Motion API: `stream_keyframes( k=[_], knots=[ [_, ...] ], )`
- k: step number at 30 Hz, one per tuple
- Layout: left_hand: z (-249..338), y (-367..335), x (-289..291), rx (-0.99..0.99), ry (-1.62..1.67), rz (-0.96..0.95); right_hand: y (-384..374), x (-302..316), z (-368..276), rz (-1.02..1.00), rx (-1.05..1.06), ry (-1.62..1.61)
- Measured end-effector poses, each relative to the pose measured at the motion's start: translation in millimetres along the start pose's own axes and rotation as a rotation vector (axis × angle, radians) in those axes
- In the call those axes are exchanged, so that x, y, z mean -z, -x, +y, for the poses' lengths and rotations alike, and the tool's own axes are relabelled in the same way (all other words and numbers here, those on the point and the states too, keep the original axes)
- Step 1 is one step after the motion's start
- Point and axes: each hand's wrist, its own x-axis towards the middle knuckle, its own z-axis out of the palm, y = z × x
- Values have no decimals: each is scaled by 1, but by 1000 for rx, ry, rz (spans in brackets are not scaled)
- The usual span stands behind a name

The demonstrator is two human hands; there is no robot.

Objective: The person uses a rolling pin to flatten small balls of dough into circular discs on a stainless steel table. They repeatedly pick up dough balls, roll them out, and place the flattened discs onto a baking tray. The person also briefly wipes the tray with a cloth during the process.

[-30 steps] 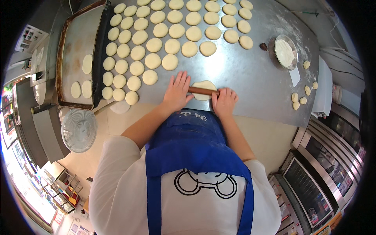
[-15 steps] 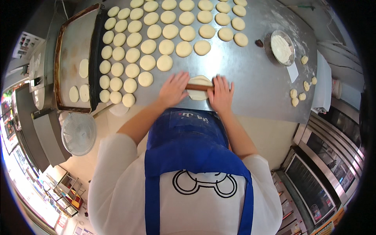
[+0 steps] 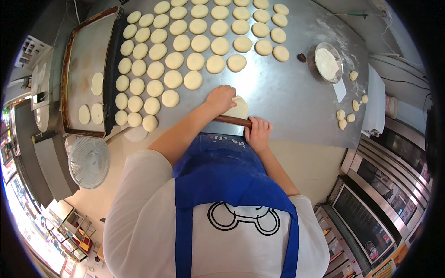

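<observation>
A flattened piece of dough point(image 3: 238, 109) lies on the metal table just in front of me. My left hand point(image 3: 221, 99) is closed at its left side, fingers curled onto the edge and hiding part of it. Along the near side of the dough lies a brown wooden rolling pin point(image 3: 233, 120). Its right end is gripped by my right hand point(image 3: 258, 131), close to the table's front edge. Rows of round, pale dough discs point(image 3: 193, 80) cover the table to the left and farther back.
On the left, a dark-rimmed baking tray point(image 3: 88, 41) holds three dough pieces. A metal bowl of flour point(image 3: 328, 64) stands at the right beside a white scraper point(image 3: 340, 91). Several small dough balls point(image 3: 342, 124) lie near the right edge. A white fan point(image 3: 89, 162) is at lower left.
Both hands were on the rolling pin over the dough. My left hand has let go and closed on the dough's left edge; my right hand has drawn the pin nearer to me.
</observation>
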Motion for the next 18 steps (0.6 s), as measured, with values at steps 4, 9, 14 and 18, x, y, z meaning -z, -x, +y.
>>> stream_keyframes(
  k=[4,9,14,18],
  knots=[
    [-8,13,-14,-205,-42,83,-15,14,2,-17,-11,-55],
    [11,66,-19,-499,458,209,-1,10,3,-34,-12,-86],
    [-9,107,25,142,1562,39,8,17,1,-129,-8,5],
    [-72,141,103,262,2115,222,2,20,-6,-177,-60,56]
  ],
)
